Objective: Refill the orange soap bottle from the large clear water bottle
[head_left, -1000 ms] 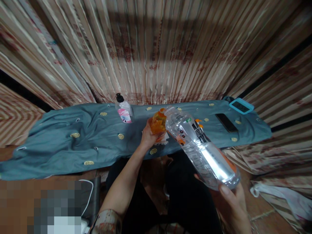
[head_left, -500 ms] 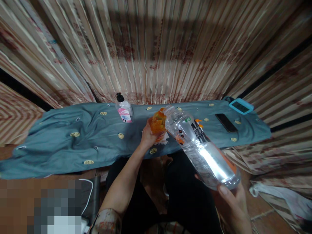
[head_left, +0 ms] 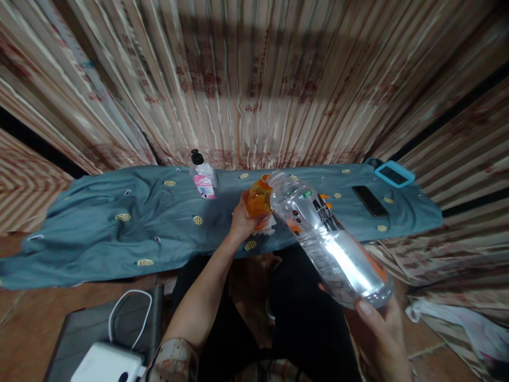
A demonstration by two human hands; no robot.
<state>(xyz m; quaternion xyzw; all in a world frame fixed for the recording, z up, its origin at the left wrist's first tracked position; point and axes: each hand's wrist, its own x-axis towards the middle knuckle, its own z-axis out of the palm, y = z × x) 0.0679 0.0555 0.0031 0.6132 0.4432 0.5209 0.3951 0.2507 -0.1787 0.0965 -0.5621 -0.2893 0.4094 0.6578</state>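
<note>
My left hand [head_left: 242, 220] is wrapped round a small orange see-through bottle [head_left: 260, 199], held above the cloth-covered bench. With my right hand [head_left: 377, 323] I grip the base of a large clear plastic bottle [head_left: 326, 244], which tilts with its neck down to the left. Its mouth meets the orange bottle's opening or lies right beside it; I cannot tell exactly. A crumpled white tissue [head_left: 267, 227] shows beneath the orange bottle. Behind the large bottle's label lies a small orange piece [head_left: 325, 200], partly hidden.
A pump bottle [head_left: 204, 180] with a pink label stands left on the green cloth [head_left: 99, 233]. To the right lie a dark phone [head_left: 369, 200] and a blue-framed device [head_left: 394, 174]. A white box with a cable [head_left: 105, 366] rests at lower left. Striped curtains [head_left: 246, 79] hang behind.
Both hands and bottles stay almost where they were. The view has shifted very slightly, and the white box at lower left, blurred out before, now shows plainly.
</note>
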